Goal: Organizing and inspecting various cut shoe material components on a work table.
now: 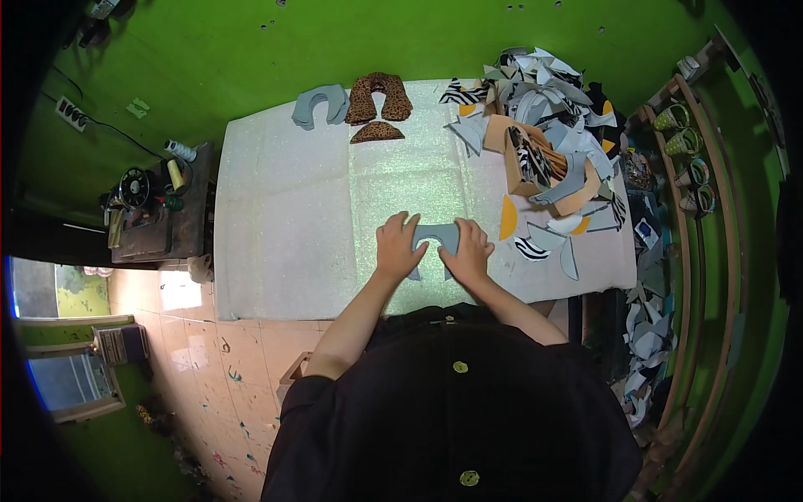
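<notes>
A grey U-shaped cut piece [437,232], open end toward me, lies at the near middle of the white table. My left hand [396,245] grips its left arm, with the thumb on the inner curve and the fingers spread along the outside. In the same way my right hand [470,251] holds the right arm. Both palms hide much of the piece's sides; its lower ends show below my thumbs. Farther off lie a stack of similar grey U-shaped pieces [320,106], leopard-print U-shaped pieces [378,99] and a leopard-print half-moon stack [377,131].
An open cardboard box [499,138] and a heap of grey, zebra and yellow scraps [544,92] fill the table's far right. A yellow half-moon [508,217] and zebra scraps lie right of my hands. A sewing machine [134,187] with thread cones stands left; a wooden rack [682,251] stands right.
</notes>
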`<state>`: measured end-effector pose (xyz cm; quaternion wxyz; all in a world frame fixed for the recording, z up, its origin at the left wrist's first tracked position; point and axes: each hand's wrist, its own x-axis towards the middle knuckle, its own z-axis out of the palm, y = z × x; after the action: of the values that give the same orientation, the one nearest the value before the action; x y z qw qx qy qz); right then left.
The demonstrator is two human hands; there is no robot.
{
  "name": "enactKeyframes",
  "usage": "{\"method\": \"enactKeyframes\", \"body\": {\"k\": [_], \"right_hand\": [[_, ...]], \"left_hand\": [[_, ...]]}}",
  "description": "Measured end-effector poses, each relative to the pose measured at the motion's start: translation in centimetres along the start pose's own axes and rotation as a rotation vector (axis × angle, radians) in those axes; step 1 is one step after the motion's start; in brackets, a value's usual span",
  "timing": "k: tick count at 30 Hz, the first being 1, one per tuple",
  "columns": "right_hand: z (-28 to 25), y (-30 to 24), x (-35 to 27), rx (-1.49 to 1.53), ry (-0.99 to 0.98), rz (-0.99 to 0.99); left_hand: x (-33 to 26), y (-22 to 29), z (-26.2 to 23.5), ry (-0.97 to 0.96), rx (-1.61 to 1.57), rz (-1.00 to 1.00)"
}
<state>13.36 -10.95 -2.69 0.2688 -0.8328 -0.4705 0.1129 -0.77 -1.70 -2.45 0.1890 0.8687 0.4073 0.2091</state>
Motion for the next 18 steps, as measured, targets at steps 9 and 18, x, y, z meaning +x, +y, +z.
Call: {"method": "enactKeyframes", "body": {"k": [9, 18], "right_hand": [[0.0, -0.1, 3.1, -0.253, -0.307, -0.339], [1.2, 0.1, 0.6, -0.255, -0.122, -0.44]], "left_hand": [[1.3, -0.6, 0.8, -0.2, 0.05, 0.148], [-0.8, -0.7, 1.6, 0.001, 0.026, 0.18]]}}
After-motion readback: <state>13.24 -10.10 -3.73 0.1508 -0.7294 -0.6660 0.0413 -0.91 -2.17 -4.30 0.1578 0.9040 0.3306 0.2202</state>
